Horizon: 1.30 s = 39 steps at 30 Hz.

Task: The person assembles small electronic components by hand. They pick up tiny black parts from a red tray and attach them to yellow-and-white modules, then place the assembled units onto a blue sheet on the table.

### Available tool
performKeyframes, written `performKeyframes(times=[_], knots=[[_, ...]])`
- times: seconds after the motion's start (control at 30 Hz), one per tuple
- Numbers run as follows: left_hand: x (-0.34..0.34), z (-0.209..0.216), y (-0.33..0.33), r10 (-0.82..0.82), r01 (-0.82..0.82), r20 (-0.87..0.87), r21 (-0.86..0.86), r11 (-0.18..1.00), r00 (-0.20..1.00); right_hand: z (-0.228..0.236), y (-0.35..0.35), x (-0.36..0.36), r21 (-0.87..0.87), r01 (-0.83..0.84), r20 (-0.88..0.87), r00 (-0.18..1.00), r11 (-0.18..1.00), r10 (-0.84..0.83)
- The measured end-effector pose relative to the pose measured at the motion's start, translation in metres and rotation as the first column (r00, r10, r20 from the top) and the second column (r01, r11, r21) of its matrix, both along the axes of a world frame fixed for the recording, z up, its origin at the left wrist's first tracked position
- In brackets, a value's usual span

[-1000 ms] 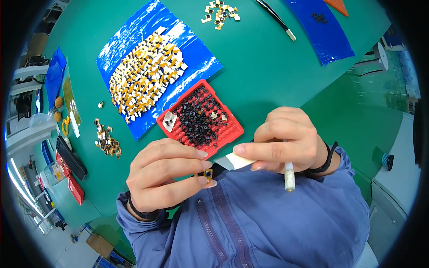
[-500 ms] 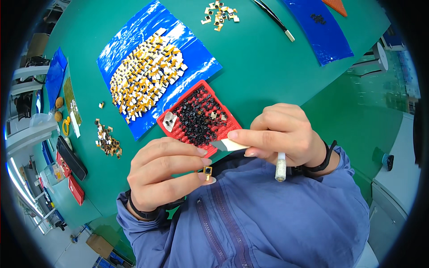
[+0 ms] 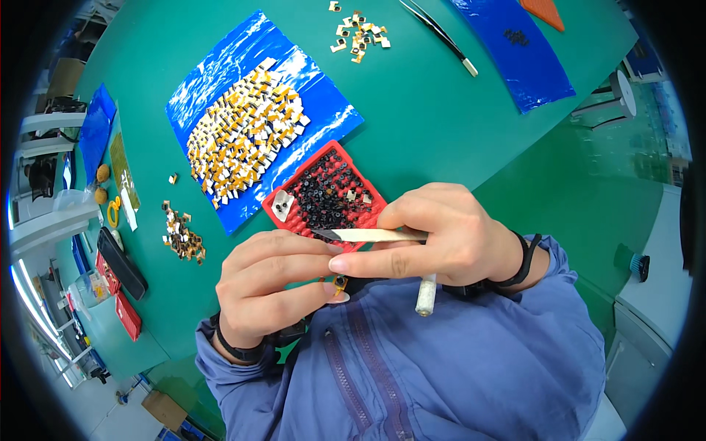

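Note:
My left hand (image 3: 268,290) pinches a small gold-and-black electronic part (image 3: 339,284) between thumb and fingertips. My right hand (image 3: 445,235) grips a blade (image 3: 360,235) with a dark tip and a cream wrapped handle, lying level above the red tray. A white rod (image 3: 425,295) sticks out below the same hand; whether it belongs to the blade is hidden. One right fingertip meets the left fingertips just above the part. Behind both hands, the red tray (image 3: 379,200) holds many small black round pieces (image 3: 323,198) and a scrap of white paper (image 3: 282,206).
A blue sheet (image 3: 195,88) bears a heap of gold-and-white parts (image 3: 246,132). Smaller piles lie at left (image 3: 182,234) and far middle (image 3: 359,35). Tweezers (image 3: 445,40), a second blue sheet (image 3: 540,81), a dark phone-like case (image 3: 121,261) and yellow scissors (image 3: 113,212) lie around.
My right hand has moved left and turned the blade tip left over the tray. Its finger now reaches the left fingertips. The part in my left hand has tilted; the view has shifted slightly.

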<state>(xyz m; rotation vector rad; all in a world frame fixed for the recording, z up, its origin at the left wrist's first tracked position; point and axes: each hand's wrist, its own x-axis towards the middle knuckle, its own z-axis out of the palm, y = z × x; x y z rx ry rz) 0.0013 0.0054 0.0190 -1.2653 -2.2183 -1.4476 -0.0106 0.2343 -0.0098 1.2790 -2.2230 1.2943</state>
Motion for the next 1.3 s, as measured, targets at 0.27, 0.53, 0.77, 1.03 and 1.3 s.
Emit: performKeyframes(times=[0.27,0.53,0.77,1.03,1.3], knots=[[0.0,0.002,0.0,0.048,-0.05,-0.042,-0.071,0.996,0.998,0.004,-0.002,-0.003,0.021,0.003,-0.023,1.0,1.0,-0.003],[0.001,0.007,-0.001,0.213,-0.239,-0.182,-0.134,0.962,0.96,0.004,-0.001,-0.006,0.028,0.098,-0.022,0.995,0.995,-0.097],[0.002,0.007,-0.003,0.246,-0.288,-0.28,-0.118,0.95,0.928,0.001,-0.008,-0.007,0.063,0.143,0.024,0.989,0.988,-0.144],[0.004,0.008,-0.003,0.218,-0.267,-0.329,-0.109,0.958,0.919,-0.003,-0.016,-0.008,0.035,0.157,0.027,0.987,0.987,-0.158],[0.004,0.008,-0.002,0.19,-0.242,-0.349,-0.113,0.964,0.918,-0.004,-0.016,-0.008,0.056,0.169,-0.002,0.986,0.984,-0.169]])
